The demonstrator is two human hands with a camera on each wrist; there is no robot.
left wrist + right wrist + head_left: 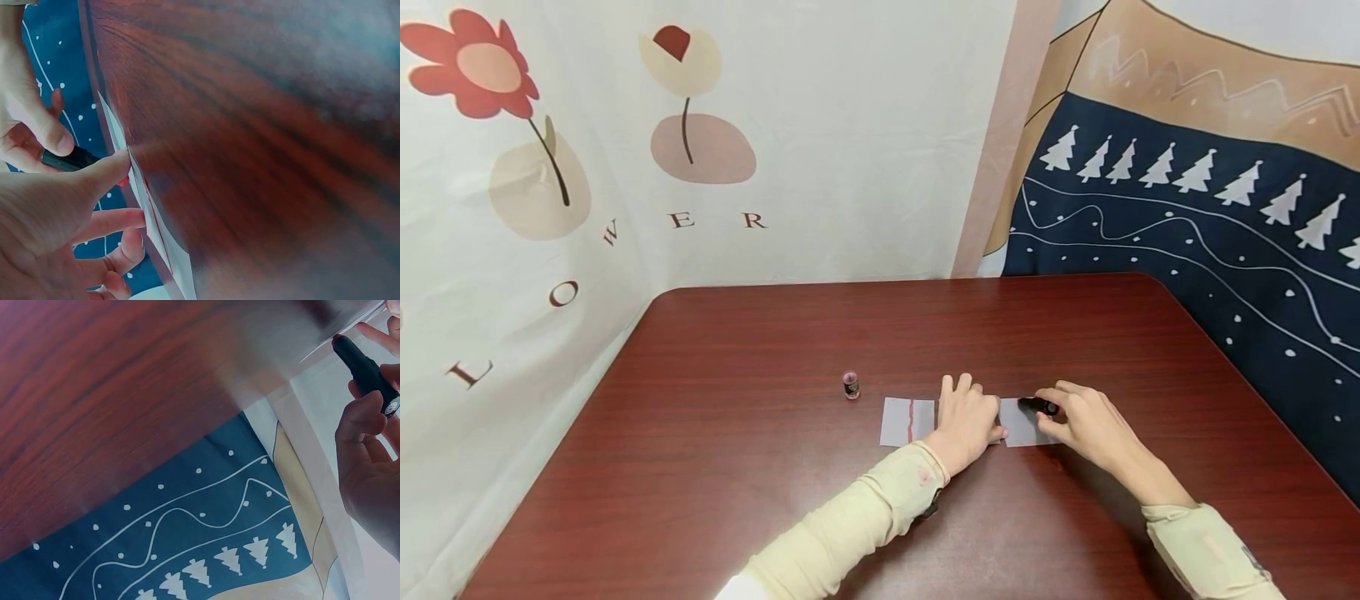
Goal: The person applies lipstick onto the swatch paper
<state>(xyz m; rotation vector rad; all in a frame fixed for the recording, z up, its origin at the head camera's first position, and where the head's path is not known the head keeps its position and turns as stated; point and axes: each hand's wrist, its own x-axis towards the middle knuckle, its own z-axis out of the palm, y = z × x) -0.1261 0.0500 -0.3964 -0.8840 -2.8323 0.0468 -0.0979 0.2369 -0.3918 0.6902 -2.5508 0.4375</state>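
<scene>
My right hand (1091, 423) pinches a stubby black tube (1039, 406) between thumb and fingers. In the right wrist view the tube (364, 369) tapers to a reddish tip and bears a round pale mark on its other end. It slants over the right-hand white paper (1018, 432). My left hand (966, 419) rests between the papers, its thumb and index finger spread at the near paper edges, and hides most of what lies beneath. To its left lies another white paper (896, 422), marked with a wavy red line (911, 421).
A small clear bottle (851, 385) with a black label and pinkish top stands to the left, behind the papers. All of it is on a dark red-brown wooden table (760, 367). Printed cloths (850, 125) hang beyond the table's far and side edges.
</scene>
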